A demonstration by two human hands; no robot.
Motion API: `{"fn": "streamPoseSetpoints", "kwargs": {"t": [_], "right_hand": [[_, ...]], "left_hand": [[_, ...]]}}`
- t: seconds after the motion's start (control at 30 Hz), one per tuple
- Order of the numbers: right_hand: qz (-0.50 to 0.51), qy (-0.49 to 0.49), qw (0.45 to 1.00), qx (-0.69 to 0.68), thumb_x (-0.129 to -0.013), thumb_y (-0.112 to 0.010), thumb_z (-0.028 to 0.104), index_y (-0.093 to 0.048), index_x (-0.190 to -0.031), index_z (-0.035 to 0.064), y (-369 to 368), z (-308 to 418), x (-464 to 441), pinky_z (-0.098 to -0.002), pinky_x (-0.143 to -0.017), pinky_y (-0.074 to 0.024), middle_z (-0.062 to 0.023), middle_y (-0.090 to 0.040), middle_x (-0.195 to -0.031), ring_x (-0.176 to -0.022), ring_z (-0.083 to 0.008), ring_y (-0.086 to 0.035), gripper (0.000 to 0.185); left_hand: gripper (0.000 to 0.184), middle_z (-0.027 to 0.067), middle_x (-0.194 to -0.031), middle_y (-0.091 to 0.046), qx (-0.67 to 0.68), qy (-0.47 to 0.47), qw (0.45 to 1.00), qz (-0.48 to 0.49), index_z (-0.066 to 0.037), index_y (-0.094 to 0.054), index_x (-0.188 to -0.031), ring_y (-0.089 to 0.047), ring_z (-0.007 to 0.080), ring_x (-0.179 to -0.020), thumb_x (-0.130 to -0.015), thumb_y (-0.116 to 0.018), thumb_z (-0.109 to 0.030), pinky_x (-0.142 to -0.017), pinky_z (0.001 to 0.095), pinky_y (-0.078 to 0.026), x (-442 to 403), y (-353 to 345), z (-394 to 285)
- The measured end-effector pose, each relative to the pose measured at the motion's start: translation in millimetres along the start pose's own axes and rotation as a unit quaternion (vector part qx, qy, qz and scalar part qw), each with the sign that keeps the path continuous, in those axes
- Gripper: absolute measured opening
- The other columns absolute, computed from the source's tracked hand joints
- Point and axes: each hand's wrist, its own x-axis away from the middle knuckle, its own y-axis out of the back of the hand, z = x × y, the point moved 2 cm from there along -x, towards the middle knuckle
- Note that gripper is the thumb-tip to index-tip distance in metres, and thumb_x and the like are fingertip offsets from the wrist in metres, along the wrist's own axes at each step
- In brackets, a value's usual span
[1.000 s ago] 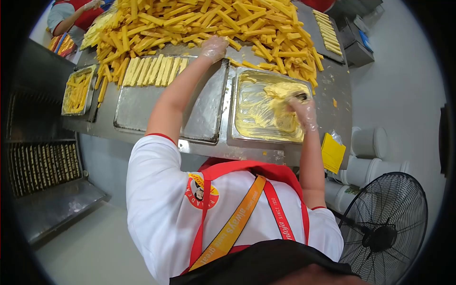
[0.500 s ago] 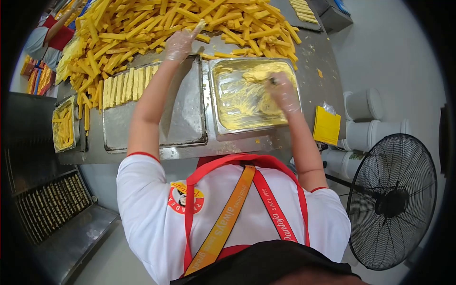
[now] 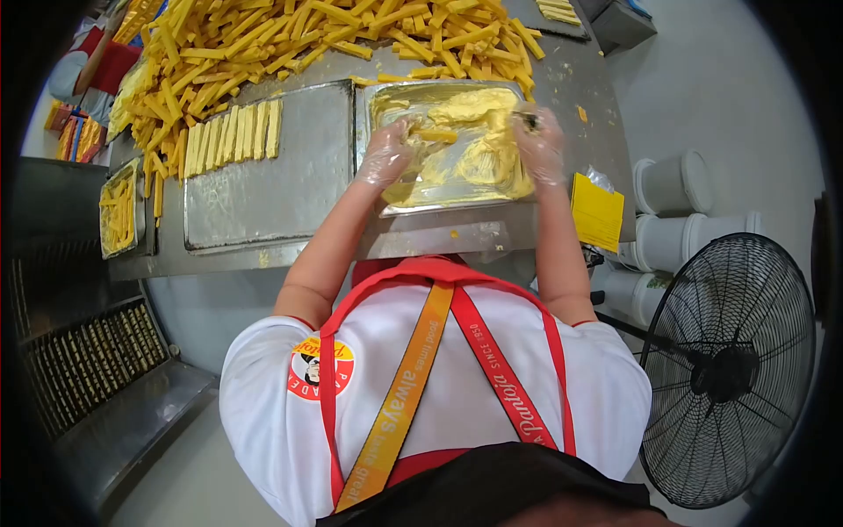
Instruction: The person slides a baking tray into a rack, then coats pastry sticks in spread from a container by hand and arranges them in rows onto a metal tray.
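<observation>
My left hand (image 3: 387, 151), in a clear glove, is closed on a yellow stick (image 3: 437, 136) over the left part of a metal pan (image 3: 421, 209). Pale yellow cream (image 3: 487, 158) is smeared across the pan's bottom. Above the pan's right side, my gloved right hand (image 3: 539, 145) grips a dark-handled tool (image 3: 529, 120); the rest of the tool cannot be made out. To the left of the pan lies a flat baking tray (image 3: 263, 202), with a row of cream-coated sticks (image 3: 234, 139) along its upper left.
Behind the trays rises a large pile of yellow sticks (image 3: 290, 35). A small pan of sticks (image 3: 118, 215) is at far left, near a rack (image 3: 97, 364). At right are a yellow packet (image 3: 597, 212), white buckets (image 3: 672, 183) and a black fan (image 3: 724, 373). A co-worker (image 3: 92, 66) stands upper left.
My left hand has come down and right from the pile's edge into the cream pan, with a stick in it. My right hand has moved slightly up and right.
</observation>
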Motion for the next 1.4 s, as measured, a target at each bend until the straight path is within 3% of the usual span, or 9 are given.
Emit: {"fn": "streamPoseSetpoints", "kwargs": {"t": [0.07,0.2,0.33,0.57,0.67,0.9,1.1,1.3,1.4], "right_hand": [[0.049,0.034,0.997,0.057,-0.080,-0.071,0.010,-0.066,-0.098,0.0022,-28,-1,9,-0.0323,-0.072,-0.0508,-0.0092,-0.065,-0.092,-0.081,-0.0219,-0.063,0.021],[0.081,0.019,0.981,-0.178,-0.082,-0.072,0.009,-0.064,-0.096,-0.0004,-31,42,22,-0.0293,-0.075,-0.0508,-0.0092,-0.065,-0.092,-0.083,-0.0196,-0.063,0.019],[0.168,-0.132,0.865,-0.454,-0.085,-0.069,0.006,-0.064,-0.098,-0.0044,-23,42,30,-0.0270,-0.065,-0.0559,-0.0123,-0.068,-0.093,-0.077,-0.0179,-0.068,0.017],[0.111,-0.219,0.924,-0.292,-0.087,-0.067,0.007,-0.061,-0.105,-0.0092,-16,-3,-5,-0.0351,-0.064,-0.0611,-0.0163,-0.068,-0.090,-0.071,-0.0233,-0.069,0.025],[0.098,-0.166,0.869,-0.455,-0.087,-0.067,0.007,-0.062,-0.103,-0.0092,-23,14,12,-0.0343,-0.063,-0.0610,-0.0153,-0.068,-0.090,-0.071,-0.0225,-0.069,0.024],[0.037,-0.229,0.917,-0.323,-0.086,-0.069,0.004,-0.062,-0.103,-0.0080,-33,-17,16,-0.0330,-0.063,-0.0609,-0.0140,-0.068,-0.091,-0.073,-0.0218,-0.069,0.022],[0.069,-0.183,0.858,-0.475,-0.085,-0.070,0.006,-0.064,-0.100,-0.0060,-32,19,29,-0.0285,-0.059,-0.0579,-0.0120,-0.068,-0.087,-0.070,-0.0194,-0.068,0.020],[0.070,-0.220,0.934,-0.274,-0.086,-0.069,0.006,-0.061,-0.103,-0.0069,-27,-8,19,-0.0324,-0.059,-0.0603,-0.0140,-0.068,-0.087,-0.067,-0.0233,-0.069,0.023],[0.089,-0.208,0.841,-0.491,-0.084,-0.070,0.007,-0.063,-0.100,-0.0037,-21,36,28,-0.0298,-0.062,-0.0572,-0.0103,-0.067,-0.086,-0.068,-0.0180,-0.066,0.020]], "left_hand": [[0.045,0.0262,-0.095,-0.066,-0.025,0.017,0.999,-0.023,-0.003,-0.059,-0.122,-0.065,0.0399,-0.087,-0.079,-0.065,-0.015,-0.076,0.0430,-0.051,4,-14,-3],[0.055,0.0255,-0.089,-0.066,-0.057,0.030,0.997,-0.030,-0.004,-0.053,-0.128,-0.064,0.0424,-0.081,-0.075,-0.064,-0.011,-0.071,0.0465,-0.051,2,-26,0],[0.060,0.0248,-0.086,-0.065,-0.078,-0.025,0.995,-0.061,-0.004,-0.049,-0.132,-0.063,0.0434,-0.079,-0.073,-0.062,-0.007,-0.070,0.0485,-0.050,5,-33,10],[0.057,0.0266,-0.088,-0.065,-0.092,-0.030,0.991,-0.088,-0.002,-0.051,-0.128,-0.063,0.0435,-0.080,-0.072,-0.061,-0.004,-0.072,0.0477,-0.050,10,-28,8],[0.047,0.0265,-0.087,-0.066,-0.071,0.048,0.994,-0.065,-0.001,-0.058,-0.119,-0.064,0.0426,-0.080,-0.072,-0.062,-0.006,-0.072,0.0463,-0.051,13,-20,-9],[0.027,0.0251,-0.081,-0.066,-0.011,0.132,0.990,-0.048,0.001,-0.069,-0.091,-0.064,0.0407,-0.076,-0.069,-0.061,-0.012,-0.070,0.0442,-0.051,20,-15,-18],[0.027,0.0259,-0.083,-0.066,-0.043,0.146,0.987,-0.050,0.000,-0.068,-0.090,-0.064,0.0423,-0.078,-0.068,-0.061,-0.014,-0.072,0.0454,-0.051,18,-25,6],[0.025,0.0267,-0.085,-0.065,-0.071,0.102,0.990,-0.060,0.000,-0.067,-0.087,-0.062,0.0432,-0.080,-0.067,-0.062,-0.015,-0.073,0.0465,-0.050,23,-21,6],[0.023,0.0255,-0.084,-0.065,-0.069,0.089,0.993,-0.028,-0.002,-0.067,-0.086,-0.062,0.0431,-0.081,-0.067,-0.062,-0.015,-0.073,0.0462,-0.051,23,-21,8]]}}
